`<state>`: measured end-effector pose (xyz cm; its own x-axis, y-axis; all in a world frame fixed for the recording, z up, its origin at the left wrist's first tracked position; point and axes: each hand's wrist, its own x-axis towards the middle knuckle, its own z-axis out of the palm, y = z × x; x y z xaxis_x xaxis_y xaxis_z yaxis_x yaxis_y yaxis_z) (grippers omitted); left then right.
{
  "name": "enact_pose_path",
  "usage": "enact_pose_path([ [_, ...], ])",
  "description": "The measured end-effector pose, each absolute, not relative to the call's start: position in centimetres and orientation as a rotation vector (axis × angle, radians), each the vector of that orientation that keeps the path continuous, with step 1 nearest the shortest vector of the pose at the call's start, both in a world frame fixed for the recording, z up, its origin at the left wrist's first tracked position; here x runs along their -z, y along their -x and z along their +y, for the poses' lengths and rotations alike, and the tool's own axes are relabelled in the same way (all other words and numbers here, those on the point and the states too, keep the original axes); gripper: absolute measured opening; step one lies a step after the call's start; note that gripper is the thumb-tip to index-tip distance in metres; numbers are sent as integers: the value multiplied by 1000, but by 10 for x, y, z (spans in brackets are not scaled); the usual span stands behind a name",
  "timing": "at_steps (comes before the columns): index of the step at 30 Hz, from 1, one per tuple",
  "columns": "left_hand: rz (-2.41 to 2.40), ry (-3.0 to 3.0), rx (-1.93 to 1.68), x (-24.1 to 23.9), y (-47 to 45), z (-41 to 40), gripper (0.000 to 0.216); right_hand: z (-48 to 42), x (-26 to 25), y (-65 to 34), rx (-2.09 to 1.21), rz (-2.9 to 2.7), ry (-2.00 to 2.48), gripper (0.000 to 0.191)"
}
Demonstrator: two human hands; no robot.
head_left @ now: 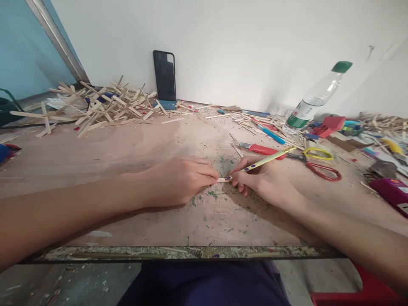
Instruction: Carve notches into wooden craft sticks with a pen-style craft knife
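Note:
My right hand (258, 176) is closed around a yellow pencil with purple dots (267, 159), its tip pointing down and left. At that tip lies a short pale wooden stick (221, 180), mostly hidden under fingers. The fingers of my left hand (188, 178) are pressed together over the stick's left end, holding it against the table (143, 229). Just behind my right hand rest a red utility knife (264, 150) and scissors with one yellow and one red handle loop (321, 170). Green crumbs are scattered around both hands.
A heap of wooden craft sticks (105, 106) covers the back left. A phone (165, 76) leans upright against the wall. At the back right stands a tilted-looking bottle with a green cap (306, 112), near a blue pen (271, 134). A purple box (390, 193) sits at the right.

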<state>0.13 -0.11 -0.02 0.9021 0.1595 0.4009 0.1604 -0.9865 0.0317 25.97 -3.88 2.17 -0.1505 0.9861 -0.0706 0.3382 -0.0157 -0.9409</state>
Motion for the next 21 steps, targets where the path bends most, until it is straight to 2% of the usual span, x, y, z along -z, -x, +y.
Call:
enact_pose_path([
  [21,-250,3020,708,3,-2,1,36,-39,-22,-260,-1164,-1571,1444,10],
])
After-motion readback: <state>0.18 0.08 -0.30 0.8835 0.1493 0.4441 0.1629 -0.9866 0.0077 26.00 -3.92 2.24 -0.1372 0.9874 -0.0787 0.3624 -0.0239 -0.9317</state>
